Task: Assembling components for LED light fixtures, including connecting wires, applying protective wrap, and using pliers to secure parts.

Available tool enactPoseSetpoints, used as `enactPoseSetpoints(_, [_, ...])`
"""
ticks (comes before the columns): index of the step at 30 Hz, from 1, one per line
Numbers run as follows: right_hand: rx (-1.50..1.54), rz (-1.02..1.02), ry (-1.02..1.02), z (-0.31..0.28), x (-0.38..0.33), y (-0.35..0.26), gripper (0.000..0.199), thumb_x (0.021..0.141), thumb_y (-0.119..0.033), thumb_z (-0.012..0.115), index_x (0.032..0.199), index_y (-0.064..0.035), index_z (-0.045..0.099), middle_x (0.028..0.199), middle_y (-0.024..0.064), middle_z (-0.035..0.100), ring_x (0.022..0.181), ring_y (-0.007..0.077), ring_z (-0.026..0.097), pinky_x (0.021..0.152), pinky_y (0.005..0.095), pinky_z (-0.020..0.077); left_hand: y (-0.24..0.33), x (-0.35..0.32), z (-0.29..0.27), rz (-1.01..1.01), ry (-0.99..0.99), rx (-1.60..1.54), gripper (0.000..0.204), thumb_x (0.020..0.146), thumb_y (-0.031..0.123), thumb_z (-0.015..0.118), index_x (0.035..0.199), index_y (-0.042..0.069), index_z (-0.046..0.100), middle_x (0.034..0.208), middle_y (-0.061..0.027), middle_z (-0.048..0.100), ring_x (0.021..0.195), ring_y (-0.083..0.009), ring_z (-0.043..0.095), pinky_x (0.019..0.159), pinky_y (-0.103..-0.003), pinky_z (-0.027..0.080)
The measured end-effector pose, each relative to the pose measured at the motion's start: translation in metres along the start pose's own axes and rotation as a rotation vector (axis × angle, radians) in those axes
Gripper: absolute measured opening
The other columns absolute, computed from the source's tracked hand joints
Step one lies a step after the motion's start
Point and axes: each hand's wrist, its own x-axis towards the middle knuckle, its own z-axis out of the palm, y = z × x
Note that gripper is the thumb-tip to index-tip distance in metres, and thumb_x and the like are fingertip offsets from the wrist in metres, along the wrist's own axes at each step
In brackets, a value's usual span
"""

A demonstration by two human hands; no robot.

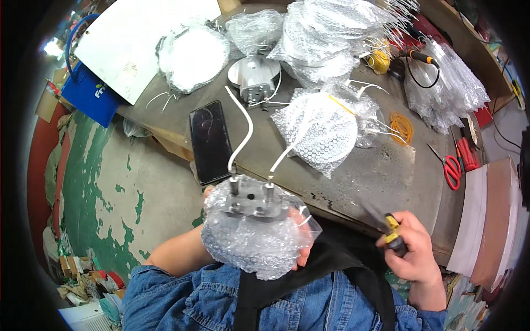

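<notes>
Left hand (301, 243) fingers clamped around bubble-wrapped metal part (254, 223); right hand (411, 248) fingers closed on yellow-handled tool (393, 229), beside counter (375, 176)

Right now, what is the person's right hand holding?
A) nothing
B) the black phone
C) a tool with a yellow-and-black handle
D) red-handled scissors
C: the right hand grips a tool with a yellow-and-black handle, while the red-handled scissors and the black phone lie on the workbench.

Rolled blue denim sleeves, black apron straps, bare forearms.
</notes>
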Motion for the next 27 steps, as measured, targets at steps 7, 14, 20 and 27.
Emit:
enactPoseSetpoints(7, [-0.180,-0.207,-0.048,0.009,0.045,-0.019,0.048,0.054,0.004,0.065,0.101,-0.0039,0.068,0.117,0.0180,0.059,0.099,0.0352,0.057,0.090,0.0397,0.0462,0.001,-0.003,-0.010,-0.120,0.019,0.314,0.068,0.087,0.047,0.062,0.117,-0.013,0.056,0.107,-0.0275,0.061,0.099,-0.0351,0.064,0.084,-0.038,0.054])
enactPoseSetpoints(14, [-0.114,-0.269,-0.095,0.020,0.064,-0.020,0.046,0.053,0.002,0.068,0.099,-0.0036,0.068,0.116,0.0178,0.059,0.100,0.0356,0.058,0.087,0.0407,0.0482,-0.003,-0.008,-0.006,-0.050,0.045,-0.055,0.106,0.069,0.074,0.060,0.130,-0.011,0.049,0.116,-0.0324,0.055,0.097,-0.0399,0.063,0.088,-0.046,0.052])
enactPoseSetpoints(20, [-0.355,-0.314,-0.097,0.019,0.063,-0.023,0.039,0.054,-0.001,0.073,0.092,-0.0020,0.066,0.108,0.0174,0.058,0.092,0.0356,0.061,0.079,0.0408,0.0523,-0.002,-0.034,-0.012,0.157,-0.081,-0.170,0.106,0.073,0.058,0.078,0.150,0.000,0.032,0.146,-0.0197,0.045,0.131,-0.0340,0.049,0.110,-0.047,0.042])
enactPoseSetpoints(27, [-0.495,-0.145,-0.099,0.048,0.064,-0.047,0.044,0.056,-0.004,0.077,0.098,-0.0035,0.066,0.110,0.0167,0.056,0.102,0.0347,0.058,0.088,0.0419,0.0501,0.005,-0.039,0.023,0.682,0.642,0.808,0.094,0.057,0.066,0.086,0.116,0.001,0.054,0.100,0.0003,0.061,0.093,-0.0089,0.058,0.085,-0.025,0.046])
